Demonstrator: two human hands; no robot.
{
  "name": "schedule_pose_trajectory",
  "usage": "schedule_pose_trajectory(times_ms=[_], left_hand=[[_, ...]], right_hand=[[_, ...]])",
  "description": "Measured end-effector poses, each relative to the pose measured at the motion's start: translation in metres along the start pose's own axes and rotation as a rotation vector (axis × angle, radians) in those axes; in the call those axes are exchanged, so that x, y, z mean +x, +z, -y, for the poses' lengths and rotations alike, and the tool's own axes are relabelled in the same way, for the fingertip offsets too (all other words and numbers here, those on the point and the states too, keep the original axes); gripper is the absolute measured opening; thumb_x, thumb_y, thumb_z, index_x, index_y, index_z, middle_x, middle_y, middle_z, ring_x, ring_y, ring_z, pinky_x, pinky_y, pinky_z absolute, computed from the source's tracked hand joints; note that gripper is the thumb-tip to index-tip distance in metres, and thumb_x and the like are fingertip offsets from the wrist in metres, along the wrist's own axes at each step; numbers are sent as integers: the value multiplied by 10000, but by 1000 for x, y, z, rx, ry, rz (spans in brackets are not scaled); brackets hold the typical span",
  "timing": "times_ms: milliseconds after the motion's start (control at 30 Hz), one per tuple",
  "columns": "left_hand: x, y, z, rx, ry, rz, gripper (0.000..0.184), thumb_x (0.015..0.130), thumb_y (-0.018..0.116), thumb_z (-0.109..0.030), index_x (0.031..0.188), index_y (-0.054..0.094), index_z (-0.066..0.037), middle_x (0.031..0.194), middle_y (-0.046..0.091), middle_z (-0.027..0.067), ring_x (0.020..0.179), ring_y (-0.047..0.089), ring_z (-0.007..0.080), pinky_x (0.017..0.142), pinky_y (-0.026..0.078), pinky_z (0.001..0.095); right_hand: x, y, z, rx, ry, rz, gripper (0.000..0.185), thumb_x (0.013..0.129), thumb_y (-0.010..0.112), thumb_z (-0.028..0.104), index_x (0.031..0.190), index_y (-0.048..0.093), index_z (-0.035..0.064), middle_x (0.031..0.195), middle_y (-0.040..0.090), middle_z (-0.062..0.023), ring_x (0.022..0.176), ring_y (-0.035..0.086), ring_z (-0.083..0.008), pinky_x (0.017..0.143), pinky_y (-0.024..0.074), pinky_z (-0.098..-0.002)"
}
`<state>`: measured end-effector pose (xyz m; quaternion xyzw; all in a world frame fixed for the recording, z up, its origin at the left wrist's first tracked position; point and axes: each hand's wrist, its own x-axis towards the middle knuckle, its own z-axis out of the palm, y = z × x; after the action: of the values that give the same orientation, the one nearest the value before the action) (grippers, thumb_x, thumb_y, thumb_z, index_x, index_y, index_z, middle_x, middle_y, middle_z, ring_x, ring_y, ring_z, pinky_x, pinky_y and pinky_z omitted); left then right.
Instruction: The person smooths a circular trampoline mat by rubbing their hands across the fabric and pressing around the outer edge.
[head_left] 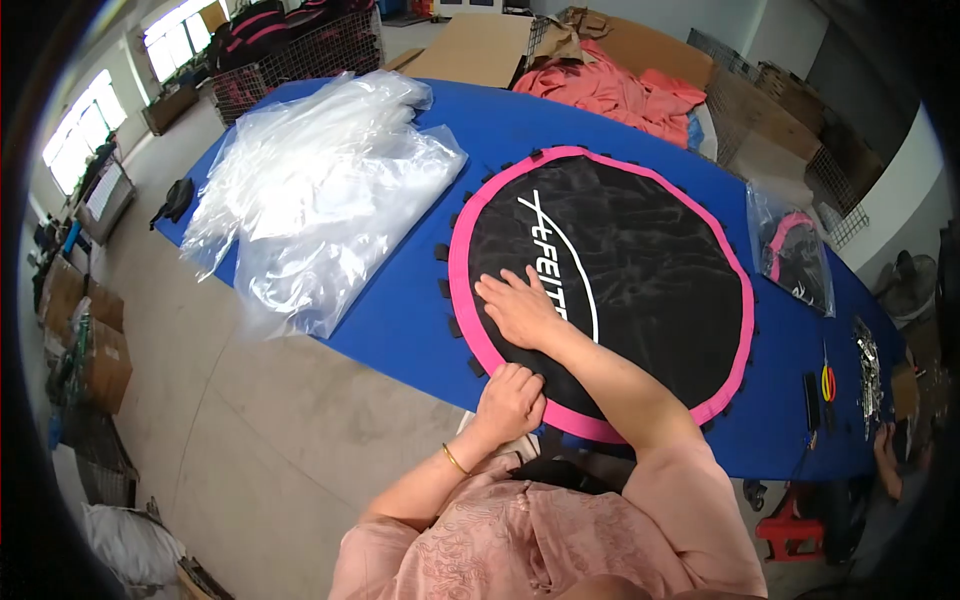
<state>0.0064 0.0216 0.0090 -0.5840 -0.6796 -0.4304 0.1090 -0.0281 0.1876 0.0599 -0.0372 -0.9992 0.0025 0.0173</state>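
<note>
A round black fabric piece [660, 270] with a pink border and small black tabs around its rim lies on the blue table [400, 345]. White lettering and a curved white line run down its left part. Flat on the black fabric, over the lower end of the lettering, rests my right hand [518, 308], fingers spread. My left hand [512, 402] is closed on the pink border at the near left edge, its fingers curled.
Clear plastic bags [320, 190] are heaped at the table's left. A bagged black and pink piece [795, 250], yellow-handled scissors [828, 383] and small metal parts [867, 380] lie right. Pink cloth [610, 95] is beyond. A person's arm [887, 460] shows far right, near a red stool [790, 530].
</note>
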Motion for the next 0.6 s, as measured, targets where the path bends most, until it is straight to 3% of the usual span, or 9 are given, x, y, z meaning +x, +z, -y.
schedule_pose_trajectory(times_ms=[67, 100, 200, 300, 400, 500, 600], left_hand=[[-1, 2, 4, -114, 19, -94, 176, 735, 705, -1, 907, 666, -17, 852, 621, 148, 803, 597, 362, 721, 492, 450], [3, -1, 4, -151, 26, -148, 163, 743, 687, 15, 900, 662, -22, 844, 627, 150, 782, 599, 368, 709, 494, 452], [5, -10, 16, -143, -15, -167, 140, 764, 663, 21, 892, 650, -34, 858, 633, 152, 813, 610, 374, 732, 498, 451], [24, -31, 37, 54, -46, -207, 139, 767, 673, -16, 904, 655, -34, 890, 635, 159, 871, 622, 381, 788, 500, 474], [33, -46, 66, 246, -225, -117, 332, 873, 694, -127, 1169, 628, 6, 1236, 629, 233, 1178, 583, 434, 1018, 457, 505], [22, -41, 89, 381, -275, -42, 442, 908, 691, -211, 1264, 595, 34, 1355, 595, 253, 1312, 539, 434, 1114, 405, 544], [20, -37, 89, 377, -320, -1, 446, 905, 690, -229, 1250, 599, 39, 1374, 588, 255, 1341, 529, 421, 1129, 391, 575]], right_hand=[[-27, 7, 1, 24, -41, -28, 450, 1062, 524, 266, 1496, 539, 148, 1573, 517, -53, 1456, 456, -333, 1209, 281, -634], [-42, 23, -2, -1, -117, -244, 426, 1025, 571, 270, 1428, 576, 131, 1469, 577, -57, 1360, 511, -310, 1161, 335, -618], [-84, 17, -1, 9, -106, -141, 471, 1033, 561, 271, 1482, 549, 128, 1538, 539, -71, 1419, 474, -323, 1181, 319, -622], [-117, 6, -1, 42, -105, -59, 471, 1065, 514, 296, 1503, 537, 124, 1571, 514, -69, 1453, 451, -330, 1224, 265, -618], [-134, 6, 0, 26, -107, -62, 470, 1075, 501, 293, 1511, 528, 120, 1570, 514, -72, 1449, 453, -333, 1228, 256, -619], [-133, 8, 0, 30, -99, -88, 475, 1075, 502, 293, 1515, 520, 115, 1566, 515, -77, 1444, 456, -337, 1226, 258, -621], [-115, 11, -2, 33, -77, -113, 470, 1072, 518, 294, 1508, 533, 118, 1568, 516, -77, 1442, 462, -343, 1218, 270, -623]])
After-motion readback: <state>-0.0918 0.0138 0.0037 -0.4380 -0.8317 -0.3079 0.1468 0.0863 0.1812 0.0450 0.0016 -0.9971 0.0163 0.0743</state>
